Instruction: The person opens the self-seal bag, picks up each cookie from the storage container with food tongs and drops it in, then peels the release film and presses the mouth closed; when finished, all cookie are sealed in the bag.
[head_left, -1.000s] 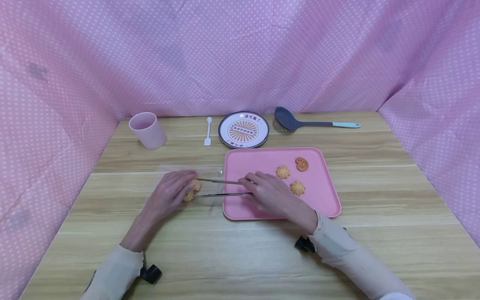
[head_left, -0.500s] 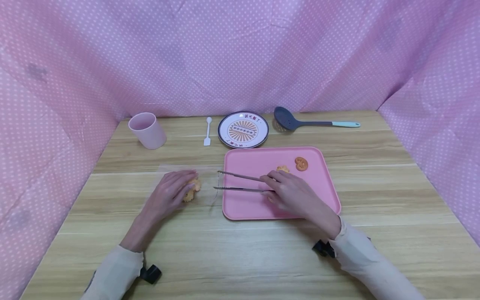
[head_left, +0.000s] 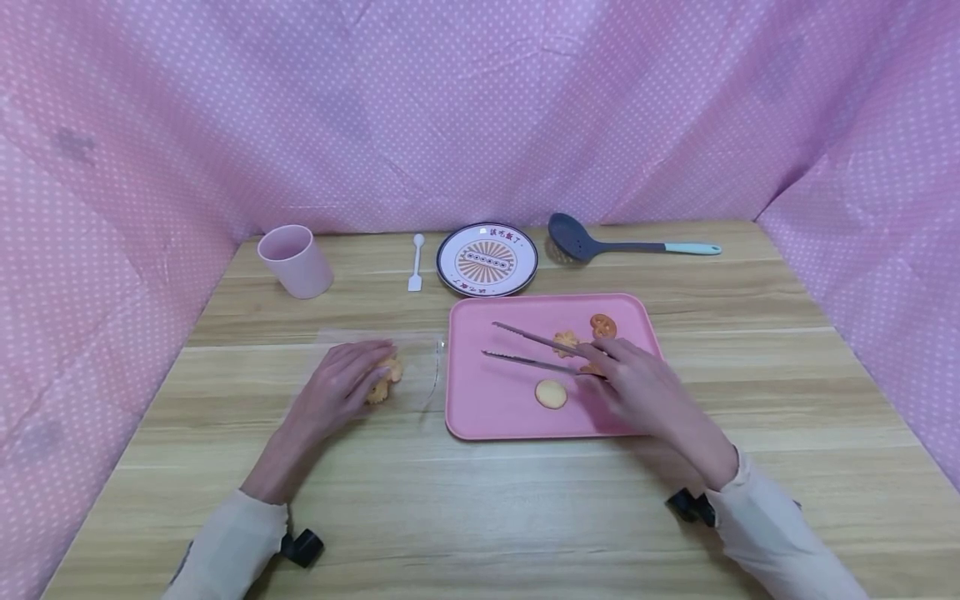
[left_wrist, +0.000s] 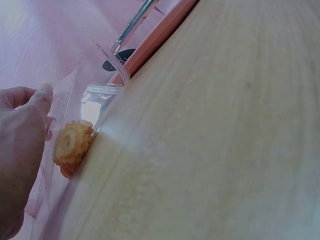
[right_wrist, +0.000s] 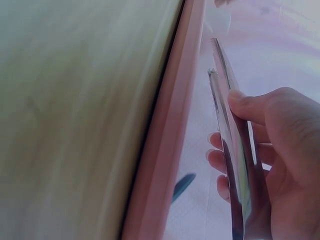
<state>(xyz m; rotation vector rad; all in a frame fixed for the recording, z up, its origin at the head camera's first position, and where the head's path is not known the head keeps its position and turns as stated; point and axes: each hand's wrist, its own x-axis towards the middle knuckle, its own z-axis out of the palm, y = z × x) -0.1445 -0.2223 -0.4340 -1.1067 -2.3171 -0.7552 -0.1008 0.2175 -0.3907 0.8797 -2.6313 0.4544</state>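
Observation:
My left hand (head_left: 341, 385) pinches the upper layer of a clear plastic zip bag (left_wrist: 100, 100) lying on the table. Inside the bag are cookies (head_left: 386, 379); in the left wrist view a ring-shaped, ridged cookie (left_wrist: 71, 145) shows near the bag's opening. Metal food tongs (right_wrist: 227, 115) are held in my right hand (head_left: 637, 387), thumb on one arm and fingers on the other. Their tips stand apart with nothing between them, above the pink tray (head_left: 480, 417). On it lie a round cookie (head_left: 551, 394), a flower-shaped cookie (head_left: 564, 342), a pretzel-shaped cookie (head_left: 603, 326) and another, mostly hidden by my hand.
Behind the tray stands a patterned plate (head_left: 487, 260), with a slotted spoon (head_left: 573, 237) to its right. A small white spoon (head_left: 416, 262) and a pink cup (head_left: 296, 262) are at the back left. Pink dotted cloth (head_left: 480, 117) borders the table.
My right hand has drawn the tongs out of the bag and rightward over the tray. The round cookie has come into view from beneath that hand. My left hand has stayed put.

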